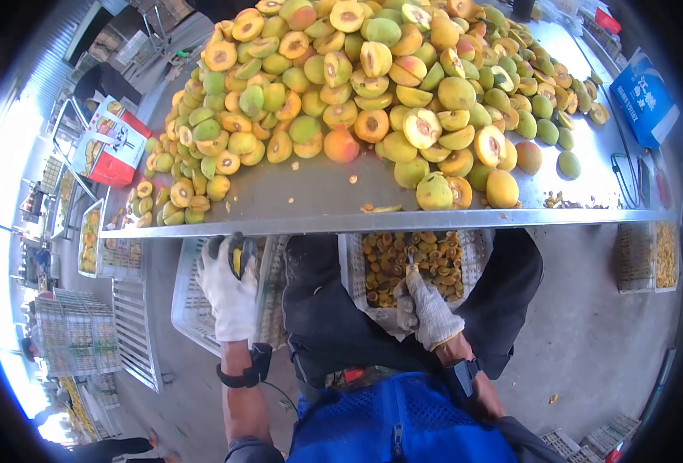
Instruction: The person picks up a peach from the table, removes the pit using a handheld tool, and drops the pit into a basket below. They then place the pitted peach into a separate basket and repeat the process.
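Note:
My left hand (228,289), in a white glove, is over a white crate (189,297) just below the table edge. Its dark fingertips curl round a piece of yellow-green fruit (238,261). My right hand (428,307), in a grey knit glove, is closed round a small metal tool (411,256) that points up over a crate (476,258) between the knees. Brown and yellow pits or fruit scraps (434,251) fill that crate. A large heap of whole and halved green, yellow and orange fruit (372,85) lies on the metal table.
The metal table (310,189) has a raised front edge. A red and white bag (117,147) stands at its left, a blue box (646,96) at its right. Stacked crates (75,336) and a slatted rack (134,328) stand left; another filled crate (638,258) is at the right.

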A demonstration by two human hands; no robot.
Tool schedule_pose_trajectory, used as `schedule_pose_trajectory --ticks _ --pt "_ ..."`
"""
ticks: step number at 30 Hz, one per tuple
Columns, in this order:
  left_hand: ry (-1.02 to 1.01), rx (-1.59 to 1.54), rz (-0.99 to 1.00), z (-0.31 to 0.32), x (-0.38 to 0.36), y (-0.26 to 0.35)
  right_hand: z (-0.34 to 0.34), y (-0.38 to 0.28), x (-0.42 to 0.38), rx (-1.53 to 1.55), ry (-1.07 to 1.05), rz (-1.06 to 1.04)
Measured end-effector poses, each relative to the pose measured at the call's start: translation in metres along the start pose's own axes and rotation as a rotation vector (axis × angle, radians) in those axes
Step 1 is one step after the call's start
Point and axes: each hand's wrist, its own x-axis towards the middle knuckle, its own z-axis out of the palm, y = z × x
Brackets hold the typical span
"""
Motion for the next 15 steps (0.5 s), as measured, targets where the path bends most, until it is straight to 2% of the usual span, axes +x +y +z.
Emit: schedule_pose_trajectory --ticks 1,3,4,6,9,11,14,15 --pt "0.018 -0.045 0.044 -0.005 0.020 0.006 0.001 0.002 0.001 0.009 0.008 0.000" --pt "-0.087 -0.338 0.120 0.005 0.053 0.024 0.004 0.002 0.000 -0.083 0.011 -0.034" --pt "-0.187 -0.317 0.070 0.014 0.070 0.044 0.003 0.005 0.001 -0.118 0.008 -0.049" --pt "-0.227 -0.182 0.198 0.040 0.101 0.075 -0.001 0.012 0.006 -0.175 0.024 -0.085" --pt "-0.464 0.042 0.188 0.079 0.146 0.115 -0.002 0.014 0.005 -0.214 0.129 -0.040" --pt "-0.515 0.033 0.157 0.100 0.157 0.125 -0.005 0.018 0.007 -0.234 0.143 -0.065" --pt "-0.460 -0.042 0.158 0.109 0.152 0.121 -0.003 0.015 0.007 -0.241 0.126 -0.076" --pt "-0.453 -0.160 0.155 0.111 0.149 0.115 -0.001 0.014 0.005 -0.238 0.112 -0.077"
